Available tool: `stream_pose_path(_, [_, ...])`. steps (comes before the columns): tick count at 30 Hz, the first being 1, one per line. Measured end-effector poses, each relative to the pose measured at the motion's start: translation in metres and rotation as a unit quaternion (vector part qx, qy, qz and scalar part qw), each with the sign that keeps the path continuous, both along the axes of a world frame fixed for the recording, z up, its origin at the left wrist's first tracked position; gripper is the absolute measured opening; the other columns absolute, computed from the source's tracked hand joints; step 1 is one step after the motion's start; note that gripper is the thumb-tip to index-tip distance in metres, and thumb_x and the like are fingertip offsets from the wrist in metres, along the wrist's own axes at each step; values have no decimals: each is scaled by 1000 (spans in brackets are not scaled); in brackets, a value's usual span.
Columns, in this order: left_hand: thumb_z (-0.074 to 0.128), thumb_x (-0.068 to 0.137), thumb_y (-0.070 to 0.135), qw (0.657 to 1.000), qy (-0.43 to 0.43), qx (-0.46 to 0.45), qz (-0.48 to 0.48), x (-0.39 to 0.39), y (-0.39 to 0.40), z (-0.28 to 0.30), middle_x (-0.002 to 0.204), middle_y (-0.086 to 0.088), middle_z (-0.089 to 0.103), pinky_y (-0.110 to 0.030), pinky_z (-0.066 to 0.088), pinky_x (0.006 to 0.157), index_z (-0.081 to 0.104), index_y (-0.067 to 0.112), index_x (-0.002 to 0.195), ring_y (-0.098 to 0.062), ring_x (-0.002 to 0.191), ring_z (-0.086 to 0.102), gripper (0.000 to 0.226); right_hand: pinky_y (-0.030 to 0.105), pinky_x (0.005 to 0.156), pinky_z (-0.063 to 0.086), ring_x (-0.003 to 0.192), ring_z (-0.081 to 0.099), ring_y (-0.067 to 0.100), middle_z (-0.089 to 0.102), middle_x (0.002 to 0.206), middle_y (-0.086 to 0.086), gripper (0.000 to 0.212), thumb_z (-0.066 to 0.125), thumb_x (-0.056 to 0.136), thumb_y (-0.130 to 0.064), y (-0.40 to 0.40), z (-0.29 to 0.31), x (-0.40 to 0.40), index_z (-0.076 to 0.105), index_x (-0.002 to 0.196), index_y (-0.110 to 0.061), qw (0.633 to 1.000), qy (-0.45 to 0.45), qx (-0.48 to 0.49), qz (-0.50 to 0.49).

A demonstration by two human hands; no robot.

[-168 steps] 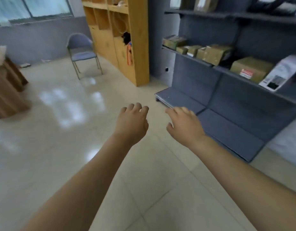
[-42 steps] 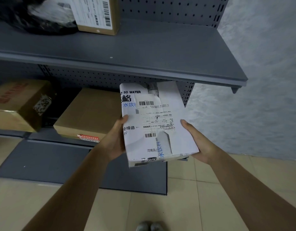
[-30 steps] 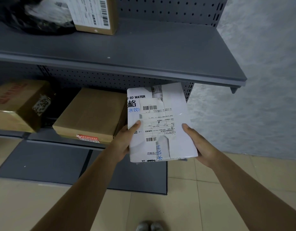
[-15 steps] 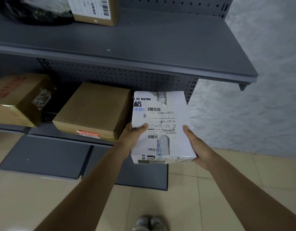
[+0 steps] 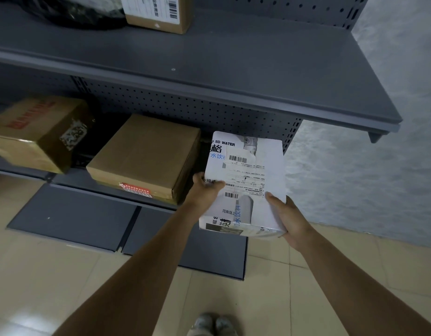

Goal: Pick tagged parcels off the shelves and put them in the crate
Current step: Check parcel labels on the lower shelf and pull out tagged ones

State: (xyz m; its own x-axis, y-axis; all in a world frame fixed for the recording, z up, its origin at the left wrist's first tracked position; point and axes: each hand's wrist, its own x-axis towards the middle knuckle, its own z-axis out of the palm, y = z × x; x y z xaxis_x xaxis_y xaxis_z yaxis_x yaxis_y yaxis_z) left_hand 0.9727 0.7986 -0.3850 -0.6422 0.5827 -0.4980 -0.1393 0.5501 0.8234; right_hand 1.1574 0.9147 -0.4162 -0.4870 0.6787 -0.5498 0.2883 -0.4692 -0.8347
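A white parcel [image 5: 253, 175] printed "SD WATER", with a barcode label on top, is held in front of the lower grey shelf [image 5: 108, 187], clear of it. My left hand [image 5: 206, 190] grips its left side with the thumb on the label. My right hand [image 5: 286, 219] holds its right front corner from beneath. No crate is in view.
A brown box [image 5: 146, 154] with a red sticker and a taped brown box [image 5: 35, 132] sit on the lower shelf to the left. The upper shelf [image 5: 234, 66] carries a labelled box [image 5: 158, 13] and a black bag [image 5: 81, 10]. A grey base plate [image 5: 71, 217] lies on the tiled floor; a white wall [image 5: 369, 170] is to the right.
Both hands took the white parcel from the shelf end; over the last second it has come slightly lower and toward me, with the left thumb moving onto its label.
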Motion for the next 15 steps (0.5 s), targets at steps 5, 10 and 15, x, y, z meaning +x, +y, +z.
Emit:
stream_pose_path(5, [69, 89, 24, 998, 23, 5, -59, -3, 4, -8, 117, 1, 65, -24, 51, 64, 37, 20, 141, -9, 84, 62, 61, 39, 89, 53, 113, 65, 24, 69, 124, 4, 48, 70, 87, -7, 4, -7, 4, 54, 131, -16, 1000, 6, 6, 19])
stream_pose_path(10, [63, 93, 34, 987, 114, -33, -107, -8, -5, -5, 145, -4, 48, -21, 50, 73, 20, 24, 155, -18, 109, 58, 76, 35, 89, 50, 114, 59, 25, 59, 133, 8, 55, 74, 84, -12, 1, 11, -9, 47, 132, -14, 982, -108, 150, 31])
stream_pose_path(15, [58, 93, 25, 967, 253, -23, -25, -46, -27, 15, 136, -12, 53, -35, 44, 96, 44, 16, 141, -31, 121, 54, 51, 32, 113, 28, 143, 31, 27, 28, 157, 9, 73, 66, 90, -15, -12, 46, -59, 28, 153, -13, 917, -143, 367, 68])
